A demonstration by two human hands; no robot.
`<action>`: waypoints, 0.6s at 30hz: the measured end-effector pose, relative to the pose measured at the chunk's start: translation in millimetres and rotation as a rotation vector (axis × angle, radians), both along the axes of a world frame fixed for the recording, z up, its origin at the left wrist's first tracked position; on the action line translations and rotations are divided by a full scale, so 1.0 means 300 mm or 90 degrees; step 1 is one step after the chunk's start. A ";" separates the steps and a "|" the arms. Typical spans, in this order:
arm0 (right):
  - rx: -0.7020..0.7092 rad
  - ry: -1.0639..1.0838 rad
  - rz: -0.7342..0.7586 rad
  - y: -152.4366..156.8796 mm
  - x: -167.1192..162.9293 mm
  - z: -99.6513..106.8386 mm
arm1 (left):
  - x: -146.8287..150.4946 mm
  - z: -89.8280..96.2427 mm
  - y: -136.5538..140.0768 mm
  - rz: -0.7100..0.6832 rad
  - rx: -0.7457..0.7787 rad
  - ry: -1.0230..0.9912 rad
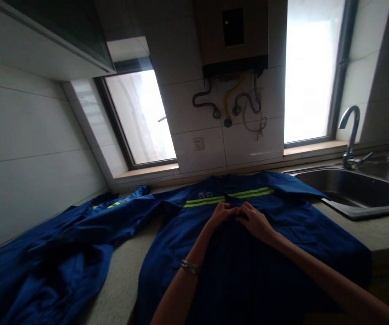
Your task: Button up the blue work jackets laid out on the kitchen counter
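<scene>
A blue work jacket (282, 230) with yellow-green stripes across the chest lies spread, front up, on the counter. My left hand (223, 214) and my right hand (254, 221) meet at the middle of its front, just below the stripes. The fingers of both are bent and pinched on the cloth along the front opening, fingertips almost touching. What exactly lies between the fingertips is too small and dark to make out. A bracelet circles my left wrist. One sleeve stretches left, and the other reaches toward the sink.
More blue clothing (45, 271) with yellow-green stripes lies heaped on the left of the counter (126, 266). At the right stands a steel sink (367, 210) with a tap (352, 135). A water heater (235, 36) with pipes hangs on the tiled wall between two windows.
</scene>
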State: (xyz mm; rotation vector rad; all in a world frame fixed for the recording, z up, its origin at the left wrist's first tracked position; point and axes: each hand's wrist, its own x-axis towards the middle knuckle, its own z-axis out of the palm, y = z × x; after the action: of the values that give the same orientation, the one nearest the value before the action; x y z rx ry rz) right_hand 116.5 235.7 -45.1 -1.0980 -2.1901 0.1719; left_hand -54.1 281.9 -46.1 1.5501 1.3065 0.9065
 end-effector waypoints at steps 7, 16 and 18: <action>0.133 -0.138 0.007 -0.019 -0.015 0.001 | 0.004 -0.016 0.011 -0.002 0.065 0.021; 0.049 -0.058 -0.019 0.020 -0.032 -0.005 | 0.021 -0.018 0.014 0.043 0.104 0.016; 0.025 -0.022 -0.027 0.032 -0.029 -0.003 | 0.023 -0.015 0.013 0.041 0.115 0.008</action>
State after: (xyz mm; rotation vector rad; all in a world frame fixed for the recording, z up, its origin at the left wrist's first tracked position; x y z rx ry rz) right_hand 107.7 245.3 -46.0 -1.1327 -2.1898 0.0911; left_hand -47.1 285.9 -50.6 1.6620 1.3192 1.0814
